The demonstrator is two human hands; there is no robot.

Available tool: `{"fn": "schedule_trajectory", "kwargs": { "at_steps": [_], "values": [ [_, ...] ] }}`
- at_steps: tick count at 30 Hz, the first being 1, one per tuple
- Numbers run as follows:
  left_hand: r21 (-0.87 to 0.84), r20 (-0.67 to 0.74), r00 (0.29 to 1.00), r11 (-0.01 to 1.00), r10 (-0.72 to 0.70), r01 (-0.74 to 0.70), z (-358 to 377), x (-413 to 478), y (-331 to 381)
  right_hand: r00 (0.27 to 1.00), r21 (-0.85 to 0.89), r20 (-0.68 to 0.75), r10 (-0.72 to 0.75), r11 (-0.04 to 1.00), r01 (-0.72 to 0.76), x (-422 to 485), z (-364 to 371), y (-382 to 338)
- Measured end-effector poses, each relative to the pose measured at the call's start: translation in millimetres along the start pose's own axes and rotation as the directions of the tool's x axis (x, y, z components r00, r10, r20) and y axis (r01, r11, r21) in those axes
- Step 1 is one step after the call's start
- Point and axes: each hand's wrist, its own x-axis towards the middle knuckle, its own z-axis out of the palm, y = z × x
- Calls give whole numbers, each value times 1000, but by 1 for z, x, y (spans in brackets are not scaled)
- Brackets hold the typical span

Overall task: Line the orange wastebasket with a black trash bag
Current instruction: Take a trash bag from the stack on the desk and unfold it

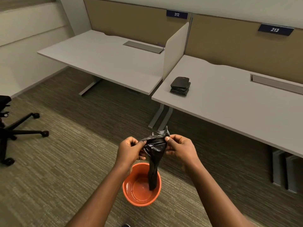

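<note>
Pinching the crumpled top of a thin black plastic trash bag (155,145) between thumb and fingertips, the left hand (130,150) and right hand (181,149) grip it from either side. Its twisted tail hangs from the fingers into the round orange plastic wastebasket (141,184) on the carpet (65,161), directly below. A stack of folded black bags (180,86) sits on the grey desk (229,104) nearby.

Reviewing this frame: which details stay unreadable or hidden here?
Head view only:
- Mouth of the crumpled black plastic trash bag: bunched between the left hand and right hand, so open or sealed is unclear.
- Round orange plastic wastebasket: near rim partly covered by the left forearm.
- Stack of folded black bags on the grey desk: count too small to tell.
</note>
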Motion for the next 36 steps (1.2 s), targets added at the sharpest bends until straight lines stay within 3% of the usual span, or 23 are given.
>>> {"fn": "schedule_trajectory", "kwargs": {
  "at_steps": [5,7,8,10,11,13,14,16,18,22,24,26,28,29,31,32,34,36],
  "values": [
    [98,-201,980,995,17,3,-16,1,-13,994,-51,-61,-92,995,89,-1,15,6],
    [232,-216,976,972,20,32,-23,2,-15,989,-44,-82,-125,992,122,-2,19,7],
    [382,-181,983,923,25,47,-27,2,-15,986,-41,-85,-142,989,139,-2,21,8],
    [747,-60,996,664,70,-2,-33,2,-20,983,-46,-63,-171,985,168,-2,24,8],
    [838,8,989,539,149,-88,-35,1,-21,983,-52,-38,-181,982,179,-1,25,7],
    [868,170,926,394,337,-303,-33,1,-21,982,-64,29,-187,980,189,0,27,7],
    [839,236,895,385,378,-384,-33,4,-20,981,-70,62,-185,979,189,0,28,7],
    [723,331,885,515,327,-461,-30,11,-15,978,-80,103,-182,979,190,1,30,7],
    [634,363,903,649,230,-420,-29,16,-14,977,-52,112,-180,981,187,2,31,8],
    [712,218,962,648,162,-270,-30,22,-24,983,45,96,-158,987,155,7,25,7],
    [745,114,988,649,102,-153,-32,21,-29,990,180,92,-110,979,92,10,19,6],
    [775,69,984,612,166,-158,-32,17,-34,991,326,124,-54,945,11,11,15,6],
    [725,121,926,606,358,-329,-28,8,-30,987,408,160,-19,912,-49,12,13,6],
    [618,170,909,677,382,-400,-25,3,-24,986,432,166,-6,900,-68,12,14,6],
    [336,357,914,887,192,-318,-20,-6,-10,988,448,156,18,890,-87,12,16,7],
    [282,461,883,929,88,-240,-17,-9,-8,989,444,149,23,892,-88,12,16,7],
    [336,518,855,915,18,-222,-13,-10,-9,992,411,127,18,909,-69,11,16,7],
    [360,442,895,903,57,-235,-12,-8,-14,996,337,85,-5,941,-24,10,14,6]
  ]
}}
